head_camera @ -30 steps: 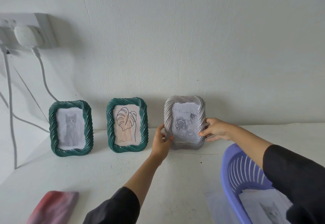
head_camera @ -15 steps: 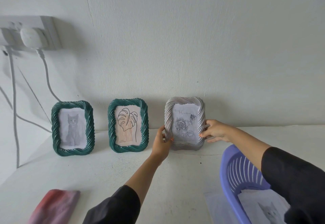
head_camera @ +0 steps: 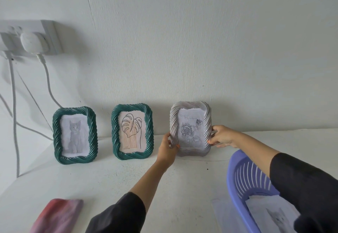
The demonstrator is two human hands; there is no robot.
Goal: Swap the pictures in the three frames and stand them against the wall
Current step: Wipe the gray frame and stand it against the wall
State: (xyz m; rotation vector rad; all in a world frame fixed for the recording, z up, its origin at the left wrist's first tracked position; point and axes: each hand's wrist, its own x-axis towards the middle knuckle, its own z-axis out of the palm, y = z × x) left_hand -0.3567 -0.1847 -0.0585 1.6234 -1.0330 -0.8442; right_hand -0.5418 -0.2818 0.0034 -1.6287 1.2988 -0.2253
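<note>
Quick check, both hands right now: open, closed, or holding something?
Left hand: holding the grey frame by its left edge.
Right hand: holding the same frame's right edge.

Single wide-angle view, worn on the head. Looks forward and a little downward across the white bench (head_camera: pixel 109 178) toward the wall (head_camera: pixel 182 50) straight ahead. Sits close, within reach of that wall. Takes in the wall socket (head_camera: pixel 27 37) at far left and the purple basket (head_camera: pixel 236 178) at lower right.
</note>
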